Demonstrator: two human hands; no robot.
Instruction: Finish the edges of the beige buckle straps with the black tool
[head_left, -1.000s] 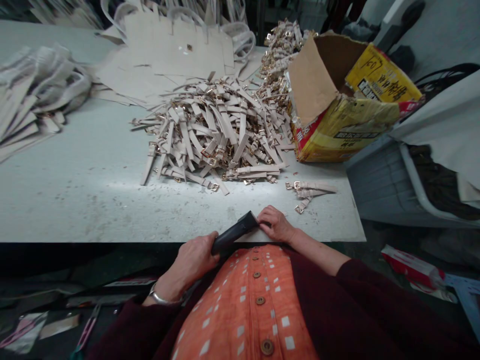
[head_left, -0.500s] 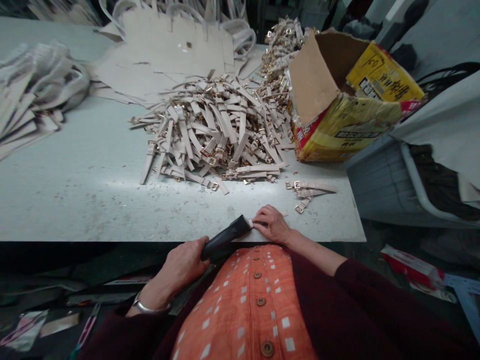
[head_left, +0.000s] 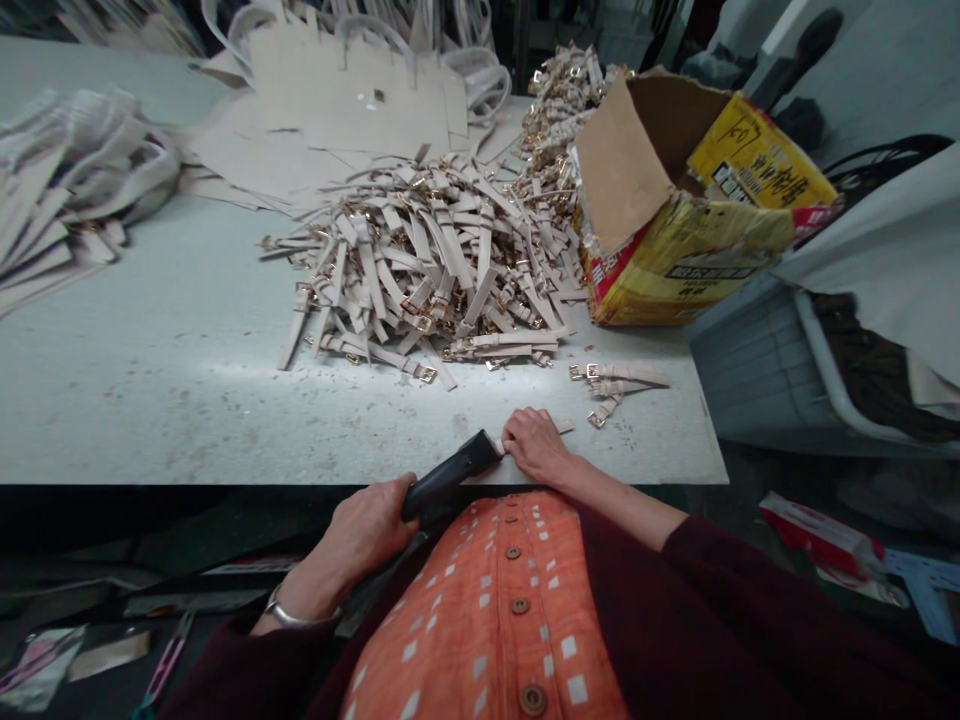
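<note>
My left hand (head_left: 375,520) is wrapped round the handle of a black hand-held tool (head_left: 454,472), whose kind I cannot tell. The tool's wide head points up and right over the table's front edge. Against that head, my right hand (head_left: 536,443) is closed on a pale buckle strap. One end of the strap (head_left: 566,428) sticks out past the knuckles; the rest is mostly hidden by my fingers and the tool. Right of my hand lie several loose buckle straps (head_left: 619,380) with gold buckles. A large heap of such straps (head_left: 442,255) sits further back.
A torn yellow cardboard box (head_left: 690,260) stands at the table's right end. Beside it, lower, is a grey bin (head_left: 742,380). Pale bag panels (head_left: 360,85) lie at the back, and bundled pale pieces (head_left: 82,180) at the left of the table (head_left: 187,400).
My right hand has turned over slightly, its fingers more curled, and more of the strap's end shows to its right. The left hand and tool stay nearly still. The view has shifted a little.
</note>
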